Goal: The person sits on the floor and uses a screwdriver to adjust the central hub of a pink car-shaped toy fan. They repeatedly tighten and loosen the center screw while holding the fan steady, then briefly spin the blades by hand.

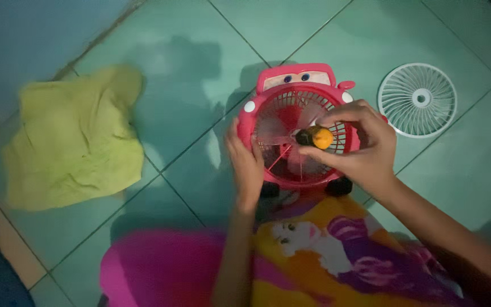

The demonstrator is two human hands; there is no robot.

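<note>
I see the tiled floor (200,74), a green cloth (75,142) at nine o'clock, then the red fan (268,85) at centre, its white grille (417,99) off at two o'clock. My left hand (245,165) steadies the fan's rim; my right hand (365,148) has its grip closed on a screwdriver (316,137), its shaft pointing into the hub

No packages, labels, signs or screens showed anywhere in the view.
</note>
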